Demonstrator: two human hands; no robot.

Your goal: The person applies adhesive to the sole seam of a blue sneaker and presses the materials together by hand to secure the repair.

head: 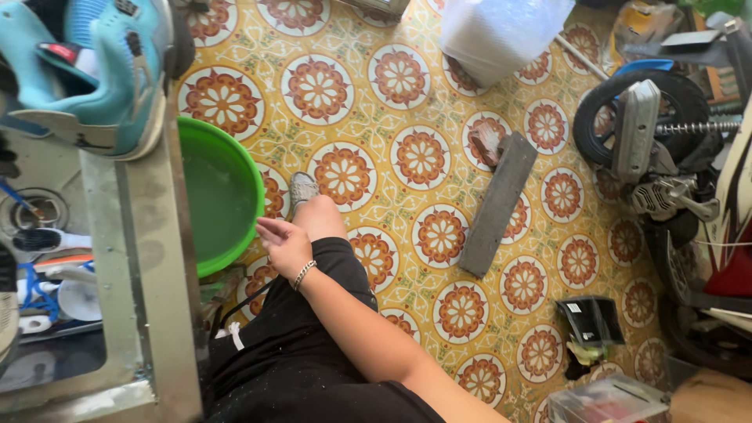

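Reaching toward ten o'clock, the right hand nears the green basin, fingers loosely open, empty; best grip its rim firmly. Left hand unseen.

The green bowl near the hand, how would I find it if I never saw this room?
Start at the yellow tiled floor with round red flower patterns. Go to its left edge, beside the grey metal table. There sits the round bright green plastic basin, its rim by the fingertips of the person's right hand. It is the only plain green round thing there.
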